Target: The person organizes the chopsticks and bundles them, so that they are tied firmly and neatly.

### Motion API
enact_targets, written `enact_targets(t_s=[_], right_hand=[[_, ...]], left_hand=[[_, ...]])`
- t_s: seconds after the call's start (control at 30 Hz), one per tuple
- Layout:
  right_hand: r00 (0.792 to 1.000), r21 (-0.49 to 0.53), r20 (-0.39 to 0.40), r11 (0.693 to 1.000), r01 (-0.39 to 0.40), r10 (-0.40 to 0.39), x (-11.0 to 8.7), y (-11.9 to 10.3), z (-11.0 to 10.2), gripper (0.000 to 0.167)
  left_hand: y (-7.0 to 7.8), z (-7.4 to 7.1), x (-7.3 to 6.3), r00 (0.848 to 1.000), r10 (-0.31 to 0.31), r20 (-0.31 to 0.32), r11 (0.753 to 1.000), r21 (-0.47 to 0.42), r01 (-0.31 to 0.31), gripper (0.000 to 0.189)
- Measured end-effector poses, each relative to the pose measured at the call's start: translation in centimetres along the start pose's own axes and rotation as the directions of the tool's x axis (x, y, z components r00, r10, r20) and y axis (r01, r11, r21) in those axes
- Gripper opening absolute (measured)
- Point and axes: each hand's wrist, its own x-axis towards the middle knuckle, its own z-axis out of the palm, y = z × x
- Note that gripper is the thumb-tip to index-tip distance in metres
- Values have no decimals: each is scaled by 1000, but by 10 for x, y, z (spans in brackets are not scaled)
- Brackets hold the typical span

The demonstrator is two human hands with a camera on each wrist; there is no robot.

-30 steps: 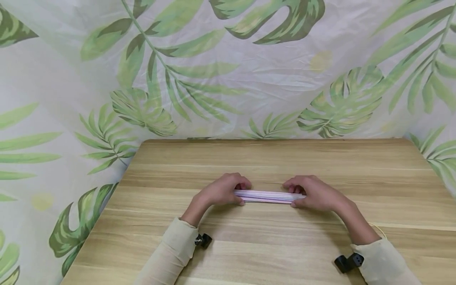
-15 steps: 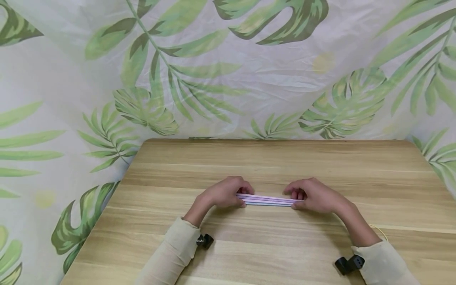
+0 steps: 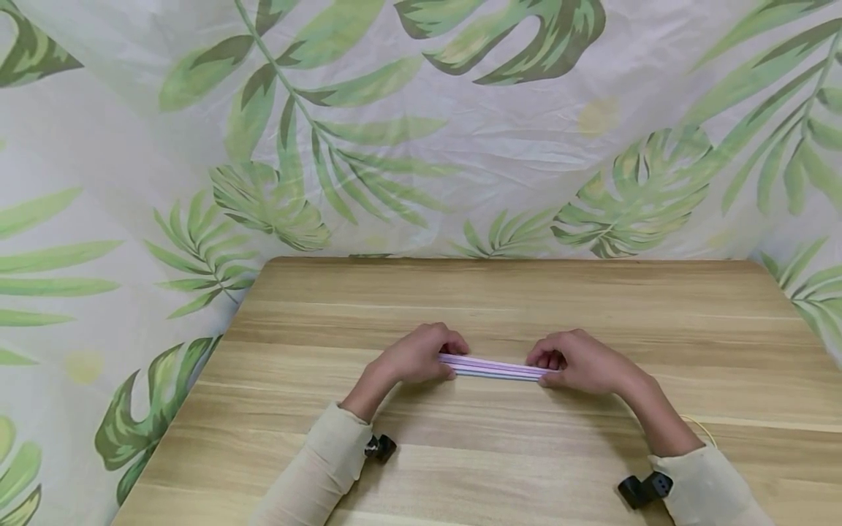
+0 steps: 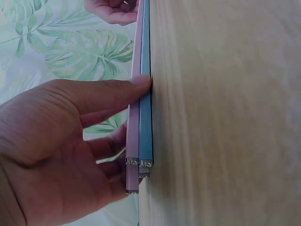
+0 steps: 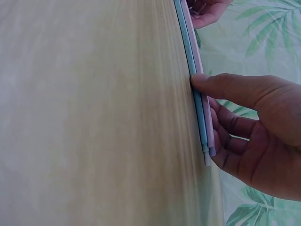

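Both hands grip a bundle of slim, long pastel sticks [image 3: 496,369] just over the table, one hand at each end. The left hand [image 3: 417,354] has its thumb on the near side and its fingers behind. Likewise, the right hand [image 3: 585,361] pinches the other end between thumb and fingers. In the left wrist view a blue stick [image 4: 146,125] lies against a pink stick [image 4: 133,122]; their squarish, rough ends are uneven, some jutting out further. A blue stick [image 5: 201,122] and a pink one show in the right wrist view, also with staggered ends.
The wood-grain table [image 3: 493,453] spreads around the hands. Behind it hangs a leaf-patterned cloth [image 3: 500,146]. A small black camera sits at each cuff, the left one [image 3: 380,448] and the right one [image 3: 645,489]. A thin yellow cord [image 3: 700,429] loops by the right wrist.
The bundle has turned slightly between the hands, so more pink-purple and a blue lower edge show. Its right end now sits a little lower than its left. Both hands keep hold.
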Motion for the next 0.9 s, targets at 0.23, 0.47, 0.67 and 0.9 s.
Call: enact_targets(t_s=[0.23, 0.47, 0.67, 0.9], right_hand=[[1000, 26, -1, 1000, 1, -1, 0, 3, 1, 20], [1000, 61, -7, 998, 3, -2, -1, 7, 2, 20], [1000, 90, -19, 996, -18, 20, -3, 8, 4, 23], [1000, 68, -19, 998, 17, -16, -2, 5, 3, 20]], left_hand=[[1, 1, -2, 1000, -26, -15, 999, 27, 26, 32], [3, 2, -2, 999, -42, -18, 999, 17, 43, 28], [4, 2, -1, 998, -58, -14, 998, -4, 58, 30], [3, 4, 0, 998, -68, -2, 998, -12, 68, 28]])
